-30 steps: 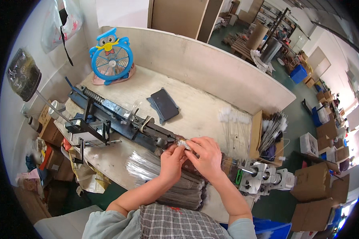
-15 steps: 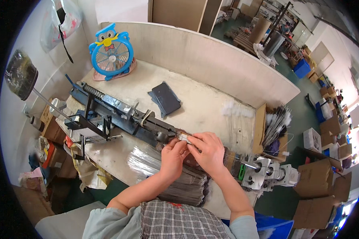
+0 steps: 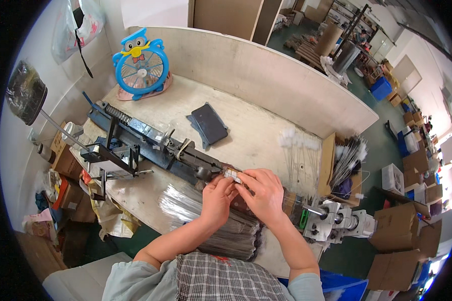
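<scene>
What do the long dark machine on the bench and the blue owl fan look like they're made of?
Long machine: apparently metal, painted dark blue-black, with a bare coiled spring and shiny fittings. Owl fan: seemingly glossy moulded plastic, bright blue with a yellow beak.

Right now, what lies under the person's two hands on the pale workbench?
Under the left hand and right hand lies a bundle of thin dark metal rods. Fingertips pinch a small whitish part; the long blue-black machine's end is covered.
</scene>
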Available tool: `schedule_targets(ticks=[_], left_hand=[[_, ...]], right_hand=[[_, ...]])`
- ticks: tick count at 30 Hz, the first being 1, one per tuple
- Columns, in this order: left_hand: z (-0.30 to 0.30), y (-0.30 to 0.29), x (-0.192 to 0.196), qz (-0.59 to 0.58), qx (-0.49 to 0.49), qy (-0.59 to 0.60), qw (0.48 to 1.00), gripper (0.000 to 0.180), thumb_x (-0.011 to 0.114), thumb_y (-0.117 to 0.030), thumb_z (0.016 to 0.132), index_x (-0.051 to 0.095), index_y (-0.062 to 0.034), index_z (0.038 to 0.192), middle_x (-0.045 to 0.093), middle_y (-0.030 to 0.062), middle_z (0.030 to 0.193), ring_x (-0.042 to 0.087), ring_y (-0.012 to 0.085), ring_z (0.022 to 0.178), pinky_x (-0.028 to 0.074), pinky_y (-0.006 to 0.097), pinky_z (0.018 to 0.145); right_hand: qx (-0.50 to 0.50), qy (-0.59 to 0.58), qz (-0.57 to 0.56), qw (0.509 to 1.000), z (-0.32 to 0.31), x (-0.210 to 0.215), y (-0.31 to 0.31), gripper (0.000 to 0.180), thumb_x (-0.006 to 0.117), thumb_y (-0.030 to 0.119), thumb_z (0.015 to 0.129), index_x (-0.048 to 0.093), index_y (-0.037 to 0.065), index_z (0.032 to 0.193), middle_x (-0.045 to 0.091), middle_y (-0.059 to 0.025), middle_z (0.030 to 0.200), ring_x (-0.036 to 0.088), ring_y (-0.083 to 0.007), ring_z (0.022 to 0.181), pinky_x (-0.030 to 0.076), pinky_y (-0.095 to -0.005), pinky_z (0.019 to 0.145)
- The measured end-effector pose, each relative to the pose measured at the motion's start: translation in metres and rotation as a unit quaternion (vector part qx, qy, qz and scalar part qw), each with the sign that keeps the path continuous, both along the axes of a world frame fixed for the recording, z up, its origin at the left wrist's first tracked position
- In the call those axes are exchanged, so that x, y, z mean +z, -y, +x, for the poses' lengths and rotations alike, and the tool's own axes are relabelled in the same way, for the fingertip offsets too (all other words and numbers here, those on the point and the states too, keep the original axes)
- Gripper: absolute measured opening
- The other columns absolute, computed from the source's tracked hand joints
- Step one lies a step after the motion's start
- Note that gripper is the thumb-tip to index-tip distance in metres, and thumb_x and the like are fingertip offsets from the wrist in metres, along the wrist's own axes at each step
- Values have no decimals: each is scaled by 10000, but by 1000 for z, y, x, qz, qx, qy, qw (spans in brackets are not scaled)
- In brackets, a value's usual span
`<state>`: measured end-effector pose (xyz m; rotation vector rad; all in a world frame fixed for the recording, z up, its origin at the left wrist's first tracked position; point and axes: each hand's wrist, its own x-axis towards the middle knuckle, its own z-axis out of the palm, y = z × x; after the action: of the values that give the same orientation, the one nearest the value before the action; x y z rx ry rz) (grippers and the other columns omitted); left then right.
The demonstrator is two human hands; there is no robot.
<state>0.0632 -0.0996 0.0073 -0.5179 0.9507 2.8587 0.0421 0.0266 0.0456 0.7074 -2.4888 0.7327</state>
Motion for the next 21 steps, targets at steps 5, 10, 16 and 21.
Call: schedule_targets(ticks=[5,10,16,21], left_hand=[[-2,4,1,44,-6,7,999,248,451,-281,936,543,-55,983,607,66,934,584,168,873,460,332,828],[5,10,-6,20,-11,6,1000,482,360,-509,937,483,-44,962,531,107,963,541,233,949,435,385,889],[10,12,3,-22,-68,5,997,625,288,-565,934,437,11,1129,497,150,1134,531,251,1026,421,377,933],[6,10,9,-69,-76,21,994,612,311,-521,946,406,10,1236,498,144,1176,527,241,1066,420,373,930]], right_hand=[[-11,-2,-5,1000,4,12,-2,257,723,176,678,672,107,919,623,1,885,570,-197,880,443,-341,743],[-17,32,61,998,11,3,-8,160,709,128,684,665,69,827,603,-48,760,557,-243,795,439,-369,717],[-19,53,45,997,19,6,-13,141,692,119,701,668,64,829,606,-58,759,555,-249,813,441,-373,710],[-23,72,16,997,19,19,-25,195,689,135,727,661,58,905,618,-66,788,562,-256,805,454,-369,707]])
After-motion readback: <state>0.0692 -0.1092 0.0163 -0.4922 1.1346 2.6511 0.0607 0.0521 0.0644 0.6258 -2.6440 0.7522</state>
